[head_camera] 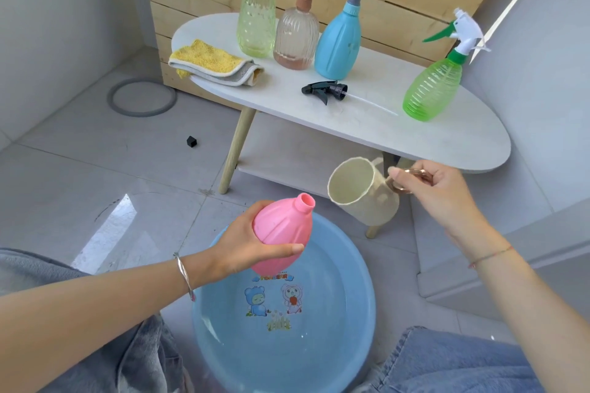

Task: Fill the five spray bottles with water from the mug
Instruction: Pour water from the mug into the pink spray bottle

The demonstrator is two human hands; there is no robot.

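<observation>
My left hand (242, 246) grips a pink bottle (282, 228) with its neck open, tilted over a blue basin (351, 322) of water. My right hand (440, 191) holds a cream mug (360, 191) by its handle, tipped with its mouth toward the pink bottle's neck. The mug looks empty inside. On the white table (463, 137) stand a pale green bottle (257, 9), a clear ribbed bottle (297, 32) with a brown sprayer, a blue bottle (338, 41) and a bright green bottle (434, 86). A loose black spray head (325, 91) lies on the tabletop.
A folded yellow and grey cloth (210, 62) lies at the table's left end. A grey ring (142, 97) and a small black cap (191, 141) lie on the tiled floor. A wooden slat panel stands behind the table. My knees flank the basin.
</observation>
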